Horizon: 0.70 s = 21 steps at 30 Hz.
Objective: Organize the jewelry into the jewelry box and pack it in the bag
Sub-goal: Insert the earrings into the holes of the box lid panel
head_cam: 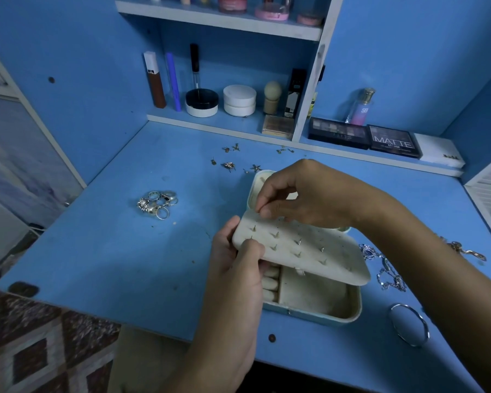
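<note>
Lying open on the blue desk (125, 251), near its front edge, the jewelry box (318, 304) is showing a cream-lined base with a row of ring rolls (271, 282) at its left side and an open compartment to their right. A cream earring panel (301, 251), hinged inside the box, is being held tilted up over the base, and several metal earring posts (298, 241) are sticking up through its holes. The left hand (238, 268) is gripping the panel's left edge, thumb curled over the top face and the remaining fingers hidden underneath. The right hand (304, 194) is reaching over the panel's far-left corner, thumb and forefinger pressed together in a pinch at that corner; whether they are pinching an earring cannot be told, as anything between them is too small to make out. The box lid (257, 185) is standing behind the right hand, mostly covered by it. A heap of rings (158, 202) is lying on the desk well to the left of the box. Loose earrings (229, 165) are lying scattered beyond the box, toward the shelf. A silver chain (386, 270) is lying just beside the box's right side, and a bangle (408, 324) is lying near the front right corner. Eyeshadow palettes (393, 140) and cosmetic jars (239, 100) are standing along the back ledge.
</note>
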Tool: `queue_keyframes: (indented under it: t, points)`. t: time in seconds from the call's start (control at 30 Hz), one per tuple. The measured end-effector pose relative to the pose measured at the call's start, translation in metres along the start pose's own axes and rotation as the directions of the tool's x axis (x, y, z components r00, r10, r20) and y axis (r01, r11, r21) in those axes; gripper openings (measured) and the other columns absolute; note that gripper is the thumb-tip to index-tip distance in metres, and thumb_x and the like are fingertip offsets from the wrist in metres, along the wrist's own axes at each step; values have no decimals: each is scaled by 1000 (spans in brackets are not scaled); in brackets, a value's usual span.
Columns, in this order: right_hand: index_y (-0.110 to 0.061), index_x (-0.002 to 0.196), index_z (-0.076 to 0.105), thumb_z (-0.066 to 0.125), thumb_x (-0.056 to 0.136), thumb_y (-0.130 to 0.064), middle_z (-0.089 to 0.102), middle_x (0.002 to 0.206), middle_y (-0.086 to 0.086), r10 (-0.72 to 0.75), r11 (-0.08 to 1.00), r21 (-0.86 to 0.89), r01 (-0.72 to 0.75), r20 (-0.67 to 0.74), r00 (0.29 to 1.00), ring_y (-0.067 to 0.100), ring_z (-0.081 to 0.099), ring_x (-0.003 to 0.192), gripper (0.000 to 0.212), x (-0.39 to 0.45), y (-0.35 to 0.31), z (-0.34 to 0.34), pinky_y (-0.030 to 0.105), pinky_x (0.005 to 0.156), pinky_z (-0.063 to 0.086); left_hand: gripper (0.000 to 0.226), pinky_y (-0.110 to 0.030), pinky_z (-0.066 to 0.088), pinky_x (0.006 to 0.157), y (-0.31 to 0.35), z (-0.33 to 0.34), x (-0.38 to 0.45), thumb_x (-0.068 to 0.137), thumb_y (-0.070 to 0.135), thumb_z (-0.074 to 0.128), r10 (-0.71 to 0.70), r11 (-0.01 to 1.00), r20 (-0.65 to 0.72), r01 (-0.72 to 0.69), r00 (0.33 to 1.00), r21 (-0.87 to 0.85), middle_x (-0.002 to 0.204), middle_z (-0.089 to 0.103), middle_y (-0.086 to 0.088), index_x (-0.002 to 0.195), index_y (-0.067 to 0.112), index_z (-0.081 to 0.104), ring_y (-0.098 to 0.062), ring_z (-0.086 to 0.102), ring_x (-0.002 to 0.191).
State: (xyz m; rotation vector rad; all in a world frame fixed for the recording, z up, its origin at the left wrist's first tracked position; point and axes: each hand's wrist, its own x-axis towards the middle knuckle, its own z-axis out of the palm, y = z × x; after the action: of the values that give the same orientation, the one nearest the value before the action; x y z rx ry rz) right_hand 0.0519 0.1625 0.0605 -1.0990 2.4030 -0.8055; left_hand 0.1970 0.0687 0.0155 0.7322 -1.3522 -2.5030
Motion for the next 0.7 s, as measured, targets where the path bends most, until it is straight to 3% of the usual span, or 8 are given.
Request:
queue_keyframes:
  t: [0.43, 0.53, 0.7]
  points:
    - [-32, 84, 77, 77, 86, -26, 71, 83, -23, -38, 999, -37, 39, 10, 999, -2, 64, 83, 6, 0, -1, 1, 9, 75, 46, 44, -30, 55, 75, -5, -1, 2, 84, 10, 59, 32, 999, 30, -32, 999, 11, 83, 74, 6, 127, 21, 56, -3, 68, 74]
    - [-32, 85, 77, 76, 86, -27, 71, 84, -22, -34, 998, -45, 34, 8, 999, -2, 64, 83, 5, 0, -1, 1, 10, 75, 47, 58, -32, 53, 79, -6, -2, 3, 68, 20, 54, 43, 999, 34, -43, 999, 21, 85, 75, 6, 126, 23, 57, -3, 69, 77]
    - [-32, 86, 78, 76, 86, -29, 71, 87, -19, -15, 998, -63, 18, 45, 999, -3, 64, 85, 3, 0, -4, -1, 15, 79, 49, 61, -32, 51, 83, -7, -3, 3, 67, 20, 54, 42, 999, 37, -42, 998, 4, 91, 75, 4, 128, 21, 57, -5, 70, 80]
